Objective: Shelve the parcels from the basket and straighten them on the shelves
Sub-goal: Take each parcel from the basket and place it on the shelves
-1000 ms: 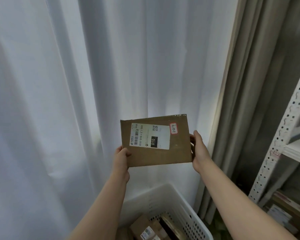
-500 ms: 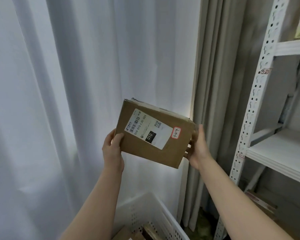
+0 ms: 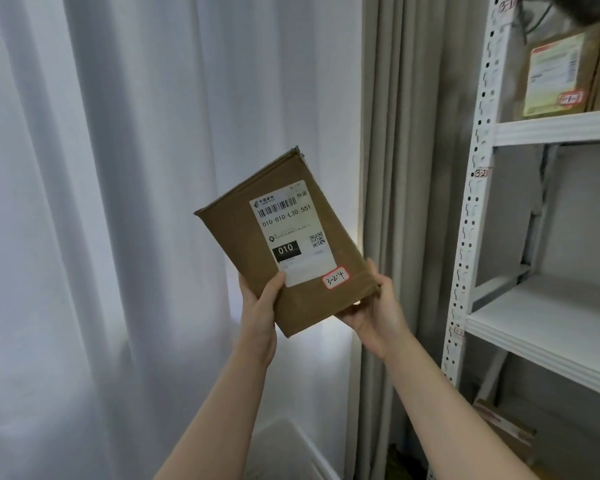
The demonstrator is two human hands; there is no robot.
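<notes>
A flat brown cardboard parcel point(image 3: 236, 237) is held up in front of the white curtain, stood on end and tilted to the left. It carries a white shipping label and a small red-edged sticker marked 3-2-4. My left hand point(image 3: 260, 306) grips its lower left edge, thumb on the front face. My right hand point(image 3: 378, 306) holds the lower right corner from below and behind. The white basket point(image 3: 291, 441) shows only as a rim at the bottom. The white metal shelf unit point(image 3: 471, 202) stands at the right.
A bare white shelf board point(image 3: 551, 327) lies at hand height on the right. The shelf above holds a labelled brown box point(image 3: 555, 74). More parcels point(image 3: 503, 427) sit on the lowest level. A beige curtain point(image 3: 402, 168) hangs between the white curtain and the shelf post.
The parcel has been turned from lying on its long side to standing on end, and both hands have shifted to its lower end. The view has swung right, showing more of the shelves.
</notes>
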